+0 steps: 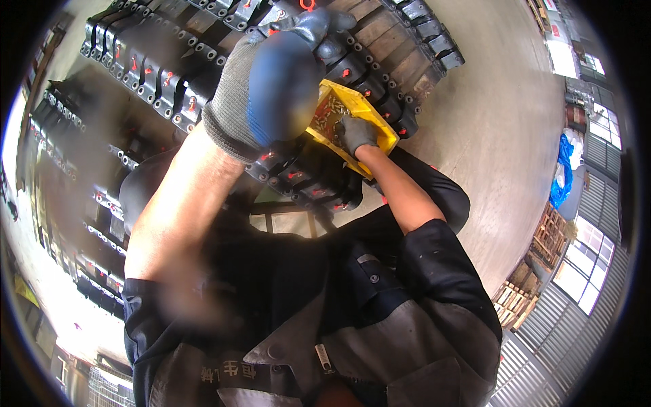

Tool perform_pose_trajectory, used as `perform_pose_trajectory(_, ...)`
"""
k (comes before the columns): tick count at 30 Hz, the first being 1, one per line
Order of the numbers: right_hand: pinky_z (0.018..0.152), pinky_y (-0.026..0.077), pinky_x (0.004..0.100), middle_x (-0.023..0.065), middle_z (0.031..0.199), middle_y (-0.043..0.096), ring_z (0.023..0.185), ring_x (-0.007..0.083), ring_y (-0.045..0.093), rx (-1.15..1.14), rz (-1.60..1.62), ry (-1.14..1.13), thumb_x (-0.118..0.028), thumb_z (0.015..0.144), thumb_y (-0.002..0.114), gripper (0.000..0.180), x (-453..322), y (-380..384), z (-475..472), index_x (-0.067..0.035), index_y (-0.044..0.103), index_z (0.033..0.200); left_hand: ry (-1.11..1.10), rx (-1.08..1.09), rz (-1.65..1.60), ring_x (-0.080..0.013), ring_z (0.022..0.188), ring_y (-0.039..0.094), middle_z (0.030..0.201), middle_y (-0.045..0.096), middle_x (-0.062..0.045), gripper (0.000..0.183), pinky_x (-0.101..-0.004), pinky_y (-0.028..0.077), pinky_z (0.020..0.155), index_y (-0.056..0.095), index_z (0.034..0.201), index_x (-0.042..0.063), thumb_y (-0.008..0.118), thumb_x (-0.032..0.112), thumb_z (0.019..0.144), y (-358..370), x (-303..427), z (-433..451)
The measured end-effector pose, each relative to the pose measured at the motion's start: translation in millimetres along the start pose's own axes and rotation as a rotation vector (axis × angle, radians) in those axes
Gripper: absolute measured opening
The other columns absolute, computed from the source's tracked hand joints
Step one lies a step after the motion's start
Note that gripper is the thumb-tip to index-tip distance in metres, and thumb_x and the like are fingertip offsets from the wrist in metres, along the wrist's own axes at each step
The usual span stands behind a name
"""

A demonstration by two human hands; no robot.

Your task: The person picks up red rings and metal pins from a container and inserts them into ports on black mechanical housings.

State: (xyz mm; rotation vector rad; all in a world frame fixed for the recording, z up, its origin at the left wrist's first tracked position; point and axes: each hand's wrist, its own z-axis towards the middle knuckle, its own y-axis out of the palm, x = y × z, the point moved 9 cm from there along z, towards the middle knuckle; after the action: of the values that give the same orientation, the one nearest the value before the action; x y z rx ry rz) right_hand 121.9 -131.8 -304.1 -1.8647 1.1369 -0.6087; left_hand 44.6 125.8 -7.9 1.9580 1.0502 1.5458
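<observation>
My left hand [269,84], in a grey knit glove with a blue coating, is raised over the rows of black metal castings [147,84]. Its fingers bend at the top of the view, close to a red piece [307,4]; a blurred patch covers part of the glove, and whether anything is held cannot be seen. My right hand [358,133], also gloved, reaches into a yellow plastic bin [379,119]. Small metal fittings [330,111] and some red bits lie inside the bin. The right fingertips are hidden among them. Beneath the bin are castings fitted with small red pieces [294,175].
Wooden boards [379,30] show between the casting rows. More castings [56,109] extend along the left. Concrete floor [498,96] runs down the right side, with wooden pallets [546,236] and blue plastic sheeting [562,173] by the far wall. My knees flank the near castings.
</observation>
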Motion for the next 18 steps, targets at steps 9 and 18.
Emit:
perform_pose_trajectory(9,0.086,0.054,0.0516,0.0180,0.108,0.071,0.103,0.0402,0.068,0.032,0.000,-0.025,-0.030,0.096,0.057,0.025,-14,-23,-11,-0.017,0.065,0.116,-0.034,-0.007,0.108,-0.0029,0.052,0.038,0.065,0.043,0.006,0.029,-0.0181,0.028,0.045,0.062,0.113,0.007,0.047,0.032,0.108,-1,-3,-2)
perform_pose_trajectory(18,0.094,0.052,0.0499,0.0159,0.124,0.065,0.114,0.0369,0.065,0.007,-0.066,-0.136,-0.024,0.102,0.043,0.029,-23,-13,-1,-0.018,0.068,0.114,-0.008,-0.027,0.049,-0.0011,0.057,0.038,0.083,0.055,0.005,0.032,-0.0160,0.030,0.047,0.061,0.125,0.003,0.051,0.028,0.107,5,-1,-1)
